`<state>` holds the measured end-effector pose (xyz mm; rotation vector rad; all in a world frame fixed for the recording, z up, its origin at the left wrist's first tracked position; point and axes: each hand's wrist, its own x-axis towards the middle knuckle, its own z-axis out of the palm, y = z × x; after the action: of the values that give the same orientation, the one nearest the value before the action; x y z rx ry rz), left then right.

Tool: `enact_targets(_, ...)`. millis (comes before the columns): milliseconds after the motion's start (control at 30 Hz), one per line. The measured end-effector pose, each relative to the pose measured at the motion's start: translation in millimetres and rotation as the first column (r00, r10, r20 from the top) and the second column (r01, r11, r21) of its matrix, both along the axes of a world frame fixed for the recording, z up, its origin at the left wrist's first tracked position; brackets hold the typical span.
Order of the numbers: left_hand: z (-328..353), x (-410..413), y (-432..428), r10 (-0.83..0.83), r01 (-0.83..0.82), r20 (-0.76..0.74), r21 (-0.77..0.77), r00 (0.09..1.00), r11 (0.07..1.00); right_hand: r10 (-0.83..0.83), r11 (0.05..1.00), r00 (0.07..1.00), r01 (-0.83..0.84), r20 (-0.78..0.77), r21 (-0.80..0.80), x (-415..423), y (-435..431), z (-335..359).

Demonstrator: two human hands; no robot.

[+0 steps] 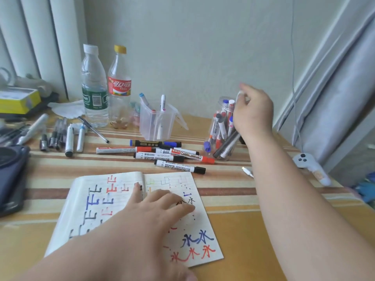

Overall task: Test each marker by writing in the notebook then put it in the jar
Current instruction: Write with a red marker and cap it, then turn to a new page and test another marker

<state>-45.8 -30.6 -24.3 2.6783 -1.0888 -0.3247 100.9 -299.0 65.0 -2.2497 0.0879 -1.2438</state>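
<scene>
The open notebook (113, 201) lies at the front of the table, its pages covered with red, blue and black test marks. My left hand (154, 209) presses flat on it with straight fingers. The clear plastic jar (222, 130) stands at the back right with several markers inside. My right hand (252, 112) is over the jar's mouth and pinches the white end of a marker (240, 96) that points down into the jar. Several whiteboard markers (174, 157) with red, black and blue caps lie in a loose pile between notebook and jar.
A square clear tub (157, 120) with a few pens stands behind the pile. Two plastic bottles (105, 88) stand at the back left, beside loose pens (60, 136). A dark tablet case (10, 175) lies at the left edge. A white controller (310, 167) and cable sit right.
</scene>
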Motion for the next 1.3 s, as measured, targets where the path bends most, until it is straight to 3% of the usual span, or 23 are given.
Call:
enact_targets(67, -1, 1, 0, -0.001, 0.001, 0.009, -0.003, 1.000, 1.000, -0.088, 0.996, 0.987, 0.085, -0.137, -0.029, -9, 4, -6)
enact_targets(133, -2, 2, 2, 0.005, -0.004, 0.024, -0.035, 1.000, 0.999, -0.141, 0.985, 0.989, 0.137, -0.031, -0.106, -24, 15, -12)
enact_targets(200, -2, 2, 3, 0.005, -0.002, 0.039, -0.059, 0.999, 0.998, -0.054, 0.978, 0.993, 0.074, 0.108, -0.194, -39, 31, -24)
enact_targets(233, -2, 2, 3, -0.006, 0.009, 0.048, -0.060, 0.999, 0.998, 0.046, 0.975, 0.998, -0.035, 0.048, -0.222, -45, 38, -30)
enact_targets(267, -2, 2, 3, -0.020, 0.023, 0.058, -0.054, 0.998, 0.998, 0.153, 0.961, 0.981, -0.175, -0.117, -0.214, -53, 48, -34)
enact_targets(333, -1, 1, 3, -0.043, 0.046, 0.074, -0.035, 0.996, 0.998, 0.242, 0.917, 0.793, -0.376, -0.559, -0.137, -66, 64, -49)
enact_targets(367, 0, 1, 4, -0.049, 0.052, 0.084, -0.033, 0.995, 0.998, 0.235, 0.895, 0.694, -0.427, -0.680, -0.127, -71, 69, -59)
enact_targets(433, 0, -1, 3, -0.048, 0.053, 0.103, -0.053, 0.994, 0.997, 0.214, 0.866, 0.647, -0.473, -0.732, -0.164, -77, 73, -82)
enact_targets(633, -2, -3, 6, -0.032, 0.062, 0.198, -0.148, 0.980, 0.987, 0.156, 0.861, 0.653, -0.457, -0.741, -0.221, -71, 73, -105)
enact_targets(733, -5, -2, 4, 0.000, 0.081, 0.268, -0.289, 0.963, 0.954, 0.287, 0.897, 0.687, -0.437, -0.668, -0.064, -69, 71, -108)
enact_targets(800, -6, -1, 5, 0.026, 0.067, 0.214, -0.415, 0.976, 0.907, 0.392, 0.920, 0.767, -0.345, -0.509, 0.187, -71, 69, -104)
enact_targets(900, -4, 3, 17, 0.058, 0.010, 0.108, -0.544, 0.992, 0.839, 0.339, 0.862, 0.872, -0.138, -0.352, 0.488, -78, 60, -89)
enact_targets(967, 4, 3, 28, 0.052, -0.003, 0.067, -0.582, 0.996, 0.813, 0.447, 0.805, 0.782, -0.141, -0.434, 0.576, -88, 59, -79)
enact_targets(1033, 12, 2, 38, 0.023, -0.001, 0.026, -0.635, 0.999, 0.773, 0.629, 0.753, 0.567, -0.275, -0.532, 0.598, -101, 70, -77)
enact_targets(1067, 16, 2, 42, 0.006, -0.017, -0.019, -0.669, 1.000, 0.743, 0.656, 0.754, 0.474, -0.370, -0.587, 0.543, -106, 77, -80)
enact_targets(1133, 21, 3, 48, -0.014, -0.050, -0.076, -0.774, 0.997, 0.631, 0.596, 0.776, 0.403, -0.512, -0.694, 0.369, -117, 96, -81)
enact_targets(1233, 28, 12, 56, 0.059, -0.128, -0.116, -0.955, 0.991, 0.268, 0.646, 0.704, 0.243, -0.555, -0.724, 0.443, -124, 120, -80)
enact_targets(1300, 35, 19, 64, 0.141, -0.144, -0.135, -0.988, 0.981, 0.052, 0.490, 0.673, 0.268, -0.722, -0.830, 0.164, -129, 129, -80)
